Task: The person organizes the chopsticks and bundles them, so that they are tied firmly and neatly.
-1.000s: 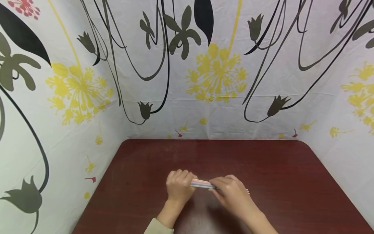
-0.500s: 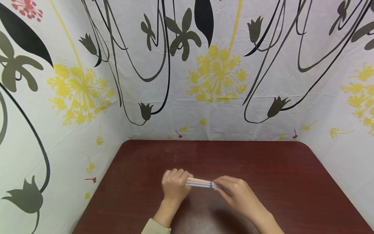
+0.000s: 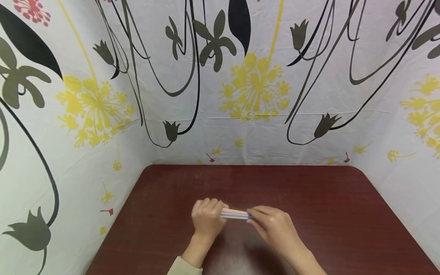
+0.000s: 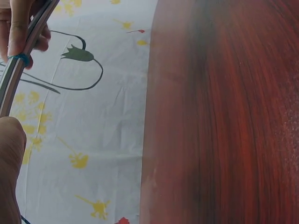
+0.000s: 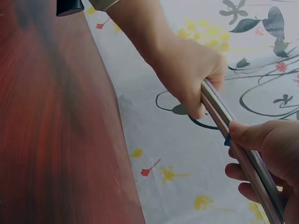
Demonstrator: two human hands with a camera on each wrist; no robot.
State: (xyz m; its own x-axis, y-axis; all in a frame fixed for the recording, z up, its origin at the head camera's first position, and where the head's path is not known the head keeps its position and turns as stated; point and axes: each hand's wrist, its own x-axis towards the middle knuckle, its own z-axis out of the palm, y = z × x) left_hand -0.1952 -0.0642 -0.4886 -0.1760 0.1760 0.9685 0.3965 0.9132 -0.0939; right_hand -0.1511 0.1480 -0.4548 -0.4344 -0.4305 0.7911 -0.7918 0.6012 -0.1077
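A bundle of thin pastel sticks (image 3: pixel 234 214) is held raised over the table, nearly level between both hands. My left hand (image 3: pixel 207 217) grips one end with curled fingers. At a blue band (image 4: pixel 19 58) tied round the bundle, my right hand (image 3: pixel 275 225) pinches it between thumb and fingers. The right wrist view shows the right thumb (image 5: pixel 247 135) along the sticks beside that band, with other fingers underneath. My right hand hides the far end in the head view. What kind of sticks they are is unclear.
A dark red-brown wooden table (image 3: pixel 178 183) with rounded back corners lies below. White cloth (image 3: pixel 254 141) printed with flowers and stems encloses its back and sides. A black object (image 5: pixel 70 6) appears by the left sleeve in the right wrist view.
Both hands shifted slightly right, then left hand and bundle moved left before easing back. Over the last half second, my right fingers slid left along the sticks onto the blue band.
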